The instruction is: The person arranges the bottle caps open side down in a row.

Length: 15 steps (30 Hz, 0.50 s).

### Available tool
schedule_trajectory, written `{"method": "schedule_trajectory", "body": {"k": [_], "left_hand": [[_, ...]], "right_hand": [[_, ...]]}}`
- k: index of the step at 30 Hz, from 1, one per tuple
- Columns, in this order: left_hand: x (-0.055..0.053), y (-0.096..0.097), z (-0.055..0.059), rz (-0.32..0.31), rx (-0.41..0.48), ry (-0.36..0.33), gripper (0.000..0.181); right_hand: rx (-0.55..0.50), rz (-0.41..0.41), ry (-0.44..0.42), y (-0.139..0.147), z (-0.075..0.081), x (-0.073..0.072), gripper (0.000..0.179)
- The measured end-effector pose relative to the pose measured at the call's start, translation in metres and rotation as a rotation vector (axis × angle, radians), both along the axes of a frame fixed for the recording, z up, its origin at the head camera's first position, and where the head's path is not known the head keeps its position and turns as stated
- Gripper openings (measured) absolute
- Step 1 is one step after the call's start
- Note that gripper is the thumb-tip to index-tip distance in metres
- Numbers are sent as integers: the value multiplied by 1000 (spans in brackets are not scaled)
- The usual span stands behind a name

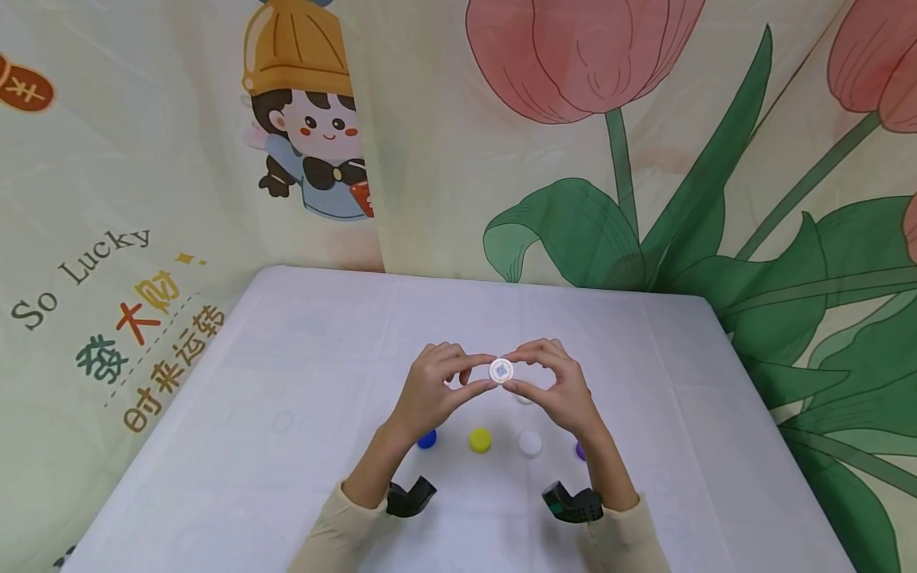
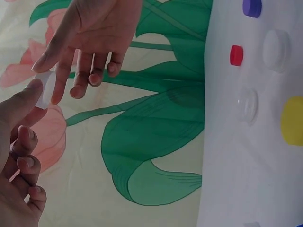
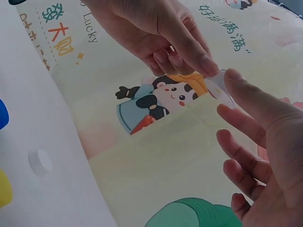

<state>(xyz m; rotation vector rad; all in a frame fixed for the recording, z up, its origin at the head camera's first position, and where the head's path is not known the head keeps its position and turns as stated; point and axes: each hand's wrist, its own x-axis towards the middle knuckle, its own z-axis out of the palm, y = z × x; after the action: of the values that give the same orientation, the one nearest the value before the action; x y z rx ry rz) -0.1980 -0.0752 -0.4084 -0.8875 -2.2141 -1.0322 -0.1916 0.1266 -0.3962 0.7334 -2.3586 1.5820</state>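
Observation:
Raised above the table is a small round white bottle cap (image 1: 501, 371) with a bluish square code printed on the face seen in the head view. My left hand (image 1: 434, 383) pinches its left edge between thumb and forefinger. On the opposite edge, the thumb and forefinger of my right hand (image 1: 557, 382) pinch it too. Both hands' other fingers are bent loosely away from it. In the left wrist view the cap (image 2: 46, 90) appears almost edge-on; the right wrist view shows it tilted (image 3: 218, 89).
On the white-covered table (image 1: 286, 334) lie blue (image 1: 427, 438), yellow (image 1: 481, 440), white (image 1: 530, 443) and purple (image 1: 581, 450) caps. Farther back are a red cap (image 2: 236, 55) and pale caps (image 2: 247, 105) (image 3: 40, 162), largely hidden by my hands in the head view. A printed curtain (image 1: 430, 159) hangs behind.

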Motion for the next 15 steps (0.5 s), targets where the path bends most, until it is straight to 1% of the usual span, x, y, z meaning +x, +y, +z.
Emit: {"method": "schedule_trajectory", "body": {"k": [4, 6, 8, 10, 12, 15], "left_hand": [[-6, 0, -1, -4, 12, -7, 31], [-9, 0, -2, 9, 1, -23, 30], [-14, 0, -4, 29, -19, -61, 30], [-19, 1, -6, 62, -57, -109, 29], [-26, 1, -9, 96, -103, -159, 28], [-35, 0, -17, 136, -174, -222, 29]], "right_hand": [[9, -33, 22, 1, -16, -13, 30], [16, -50, 29, 2, -26, -21, 30], [25, -63, 39, 2, -30, -27, 29], [43, -80, 48, 1, -35, -33, 29], [59, -95, 50, -1, -41, -39, 30], [101, -121, 26, -4, -50, -47, 32]]}}
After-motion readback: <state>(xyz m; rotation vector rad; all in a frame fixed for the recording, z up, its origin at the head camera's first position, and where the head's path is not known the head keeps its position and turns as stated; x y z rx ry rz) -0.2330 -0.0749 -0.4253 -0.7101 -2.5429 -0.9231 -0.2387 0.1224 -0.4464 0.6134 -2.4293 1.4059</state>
